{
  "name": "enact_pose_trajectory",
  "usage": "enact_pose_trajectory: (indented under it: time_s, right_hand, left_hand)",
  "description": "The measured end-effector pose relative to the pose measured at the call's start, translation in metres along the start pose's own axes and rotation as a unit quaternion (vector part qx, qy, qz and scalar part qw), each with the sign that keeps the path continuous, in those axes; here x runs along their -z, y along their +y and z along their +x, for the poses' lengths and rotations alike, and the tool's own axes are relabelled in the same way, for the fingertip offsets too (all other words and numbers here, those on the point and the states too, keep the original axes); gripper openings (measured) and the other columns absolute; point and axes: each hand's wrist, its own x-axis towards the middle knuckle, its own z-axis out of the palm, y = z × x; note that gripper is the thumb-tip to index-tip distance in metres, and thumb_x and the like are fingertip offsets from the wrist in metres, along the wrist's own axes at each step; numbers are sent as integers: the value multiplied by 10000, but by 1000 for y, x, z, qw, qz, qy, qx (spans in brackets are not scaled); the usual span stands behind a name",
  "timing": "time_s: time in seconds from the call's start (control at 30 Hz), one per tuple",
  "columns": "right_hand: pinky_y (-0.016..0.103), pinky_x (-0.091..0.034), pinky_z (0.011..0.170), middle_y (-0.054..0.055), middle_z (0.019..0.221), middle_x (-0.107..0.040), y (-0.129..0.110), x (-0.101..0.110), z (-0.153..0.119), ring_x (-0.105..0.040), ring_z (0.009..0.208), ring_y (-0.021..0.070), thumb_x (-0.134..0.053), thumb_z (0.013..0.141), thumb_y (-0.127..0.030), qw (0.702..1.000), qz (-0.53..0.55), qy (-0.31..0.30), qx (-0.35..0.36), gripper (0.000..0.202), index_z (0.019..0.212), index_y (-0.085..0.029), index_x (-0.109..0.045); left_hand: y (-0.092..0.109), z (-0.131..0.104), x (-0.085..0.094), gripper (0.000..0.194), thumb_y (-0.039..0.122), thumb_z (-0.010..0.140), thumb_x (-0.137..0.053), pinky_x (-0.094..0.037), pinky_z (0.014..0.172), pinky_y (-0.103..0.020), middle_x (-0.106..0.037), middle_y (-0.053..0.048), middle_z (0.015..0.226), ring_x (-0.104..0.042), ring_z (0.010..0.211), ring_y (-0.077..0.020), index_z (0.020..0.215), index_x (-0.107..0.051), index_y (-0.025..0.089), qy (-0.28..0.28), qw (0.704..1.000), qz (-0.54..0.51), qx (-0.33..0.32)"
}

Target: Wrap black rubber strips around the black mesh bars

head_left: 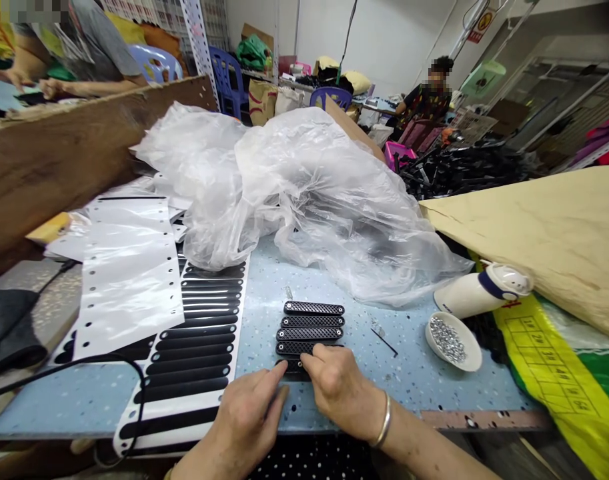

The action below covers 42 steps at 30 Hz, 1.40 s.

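Several short black textured strips (pixel 311 333) with rounded ends and small metal studs lie in a column on the table. The nearest black strip (pixel 295 375) is partly covered by my hands. My left hand (pixel 249 410) touches its left end with a stretched index finger, the thumb apart below. My right hand (pixel 334 383) has curled fingers pressed together at the strip, beside a small stud; what the fingertips pinch is mostly hidden. To the right stands a white bowl (pixel 474 361) of small silvery metal pieces. A thin dark stick (pixel 385 343) lies between.
Crumpled clear plastic (pixel 314 167) covers the table's back. Sheets of black strips (pixel 189 353) and white punched paper (pixel 129 273) lie left, crossed by a black cable (pixel 109 357). A white bottle (pixel 467 293) lies right. A wooden board (pixel 84 157) edges the left; two people sit beyond.
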Motion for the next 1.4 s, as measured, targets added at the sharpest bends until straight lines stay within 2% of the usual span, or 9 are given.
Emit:
enact_pose_trajectory:
  time_s: [0.13, 0.3, 0.47, 0.6, 0.73, 0.87, 1.07, 1.2, 1.4]
  right_hand:
    - [304, -338, 533, 59, 688, -566, 6, 8, -7, -500, 601, 179, -388, 838, 11, 999, 25, 35, -7, 289, 910, -113, -639]
    - [284, -387, 522, 43, 663, -551, 19, 24, -38, -507, 565, 159, -402, 917, -29, 990, 51, 109, -76, 276, 976, -107, -660]
    - [286, -421, 484, 53, 646, -574, 20, 10, -60, -532, 540, 166, -417, 939, -54, 990, 23, 132, -48, 310, 1131, -69, -660]
    - [293, -421, 461, 65, 637, -595, 19, -3, -59, -541, 517, 171, -417, 940, -49, 992, 2, 126, -27, 310, 1129, -40, -663]
    - [298, -432, 470, 68, 633, -604, 20, -7, -58, -553, 530, 175, -410, 928, -35, 991, 4, 135, -22, 313, 1121, -34, -657]
    - [307, -426, 466, 65, 624, -601, 21, -7, -58, -545, 526, 180, -412, 917, -31, 989, 8, 145, -16, 303, 1087, -37, -663]
    - [312, -426, 479, 69, 636, -603, 19, -6, -58, -545, 544, 182, -426, 905, -11, 988, 20, 150, -15, 298, 1109, -21, -644]
    - [306, -416, 485, 60, 638, -595, 19, -8, -60, -536, 552, 177, -419, 907, -6, 989, 22, 149, -15, 308, 1133, -34, -626]
    - [311, -397, 486, 62, 646, -589, 16, -11, -61, -519, 551, 179, -406, 907, -4, 987, 17, 159, -10, 321, 1161, -25, -602]
  left_hand:
    - [4, -1, -7, 483, 53, 923, -418, -522, 570, -320, -633, -44, 741, -606, 626, -177, 1396, -407, 148, -22, 999, 13, -20]
    - [3, 1, -8, 629, -34, 839, -324, -507, 530, -342, -604, -42, 731, -573, 602, -192, 1447, -335, 127, -114, 990, 71, -51]
    - [-1, -2, 0, 674, -26, 824, -347, -543, 611, -377, -616, -51, 798, -593, 683, -202, 1473, -283, 141, -175, 979, 87, -54]
    - [-9, -3, 15, 667, -23, 832, -337, -524, 563, -341, -605, -36, 743, -575, 612, -185, 1474, -295, 150, -164, 976, 125, -66]
    - [-16, -9, 26, 659, 7, 860, -337, -503, 546, -313, -601, -23, 706, -579, 582, -175, 1491, -302, 194, -156, 976, 139, -54]
    - [-16, -13, 29, 650, 28, 895, -309, -514, 550, -293, -646, -32, 713, -620, 586, -170, 1518, -247, 201, -160, 984, 63, -37]
    - [-12, -9, 32, 558, 100, 943, -330, -532, 546, -262, -709, -30, 736, -657, 557, -159, 1488, -307, 219, -180, 983, -10, 18]
    - [-5, -9, 34, 642, 71, 917, -310, -553, 570, -305, -697, -51, 735, -662, 587, -188, 1536, -184, 182, -194, 980, 50, -6]
    - [9, -12, 26, 644, 127, 970, -305, -531, 510, -283, -678, -29, 654, -646, 515, -181, 1553, -34, 155, -175, 978, 109, 16]
